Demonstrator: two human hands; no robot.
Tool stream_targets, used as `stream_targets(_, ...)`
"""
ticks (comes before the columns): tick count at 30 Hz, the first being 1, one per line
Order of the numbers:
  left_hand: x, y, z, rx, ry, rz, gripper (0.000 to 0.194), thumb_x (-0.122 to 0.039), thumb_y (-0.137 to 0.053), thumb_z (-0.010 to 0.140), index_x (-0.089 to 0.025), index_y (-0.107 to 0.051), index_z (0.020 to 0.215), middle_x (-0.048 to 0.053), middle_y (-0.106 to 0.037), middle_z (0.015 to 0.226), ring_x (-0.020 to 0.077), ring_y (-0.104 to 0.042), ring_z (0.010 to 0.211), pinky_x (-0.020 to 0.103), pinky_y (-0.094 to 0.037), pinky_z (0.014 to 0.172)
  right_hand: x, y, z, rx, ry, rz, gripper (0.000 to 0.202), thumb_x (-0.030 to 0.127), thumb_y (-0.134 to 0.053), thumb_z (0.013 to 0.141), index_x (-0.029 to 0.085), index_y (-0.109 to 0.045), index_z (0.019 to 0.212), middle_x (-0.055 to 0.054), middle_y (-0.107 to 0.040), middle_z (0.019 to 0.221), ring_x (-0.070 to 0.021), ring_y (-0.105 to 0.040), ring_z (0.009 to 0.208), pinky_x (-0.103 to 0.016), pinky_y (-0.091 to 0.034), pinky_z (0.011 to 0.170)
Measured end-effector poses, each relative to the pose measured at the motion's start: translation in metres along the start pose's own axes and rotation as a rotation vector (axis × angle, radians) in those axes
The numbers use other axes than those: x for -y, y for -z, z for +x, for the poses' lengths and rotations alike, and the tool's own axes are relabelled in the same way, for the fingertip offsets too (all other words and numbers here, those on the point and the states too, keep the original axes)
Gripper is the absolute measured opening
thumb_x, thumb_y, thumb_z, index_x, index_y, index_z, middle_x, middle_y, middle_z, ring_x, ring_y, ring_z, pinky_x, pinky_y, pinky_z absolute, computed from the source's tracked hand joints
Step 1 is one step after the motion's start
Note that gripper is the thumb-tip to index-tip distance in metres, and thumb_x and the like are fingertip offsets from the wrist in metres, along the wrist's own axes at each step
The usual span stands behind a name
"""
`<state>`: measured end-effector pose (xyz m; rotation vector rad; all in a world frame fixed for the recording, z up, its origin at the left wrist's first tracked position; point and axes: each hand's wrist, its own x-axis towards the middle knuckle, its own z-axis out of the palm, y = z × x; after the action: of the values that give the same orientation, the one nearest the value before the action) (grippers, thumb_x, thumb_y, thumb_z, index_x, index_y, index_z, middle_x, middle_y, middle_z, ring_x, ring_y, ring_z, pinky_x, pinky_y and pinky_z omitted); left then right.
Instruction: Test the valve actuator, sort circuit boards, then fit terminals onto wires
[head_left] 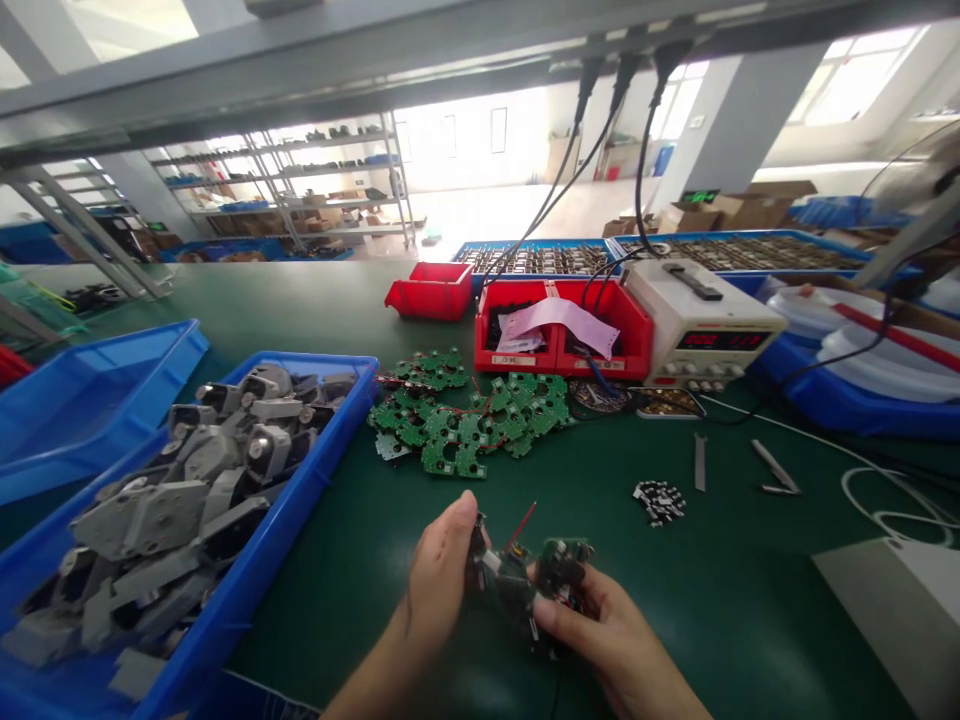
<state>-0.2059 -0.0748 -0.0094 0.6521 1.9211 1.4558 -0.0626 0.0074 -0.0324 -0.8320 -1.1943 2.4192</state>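
Observation:
Both hands hold a dark assembly (516, 590) with a green circuit board and a short red wire, low in the middle of the view. My left hand (444, 560) is closed on its left side, thumb on top. My right hand (592, 620) grips the right side, its thumb across the front and fingers partly hidden behind. Beyond the hands lies a loose pile of green circuit boards (457, 430) with thin red wires. A blue bin (300, 520) full of grey housings (161, 515) stands at the left.
Red bins (600, 368) and a power supply (705, 330) stand behind the boards. To the right lie small black-and-white parts (660, 502), tweezers (776, 468) and a white cable (862, 500). A grey box (892, 600) occupies the right edge. Black cables hang from above.

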Motion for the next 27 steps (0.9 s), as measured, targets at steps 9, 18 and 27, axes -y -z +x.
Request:
stream_targets(9, 0.006, 0.029, -0.002, -0.103, 0.147, -0.149, 0.05, -0.069, -0.044, 0.076, -0.024, -0.036, 0.059, -0.009, -0.027, 0.047, 0.0077, -0.023, 0.039, 0.023, -0.03, 0.039, -0.008, -0.038, 0.024, 0.368, -0.057, 0.18, 0.038, 0.031, -0.085, 0.065, 0.011, -0.067, 0.091, -0.004, -0.069, 0.085, -0.0136, -0.061, 0.077, -0.023, -0.046, 0.076)
stream_targets(18, 0.021, 0.097, 0.015, -0.458, -0.087, 0.491, 0.03, -0.05, -0.059, 0.073, -0.02, -0.06, 0.075, 0.008, -0.055, 0.084, 0.0332, -0.051, 0.092, 0.053, -0.035, 0.094, -0.009, -0.033, 0.042, 0.185, 0.007, -0.572, 0.03, 0.025, -0.06, 0.083, 0.013, -0.062, 0.111, -0.008, -0.065, 0.099, -0.0222, -0.061, 0.09, -0.032, -0.048, 0.078)
stream_targets(27, -0.008, 0.029, 0.002, -0.055, -0.333, 0.41, 0.026, -0.04, -0.054, 0.087, -0.022, -0.057, 0.07, -0.002, -0.053, 0.068, 0.0149, -0.049, 0.065, 0.028, -0.038, 0.064, 0.0, -0.037, 0.033, 0.267, 0.233, -0.502, 0.035, 0.019, -0.071, 0.076, 0.019, -0.059, 0.109, -0.003, -0.067, 0.099, -0.0196, -0.062, 0.092, -0.031, -0.047, 0.084)
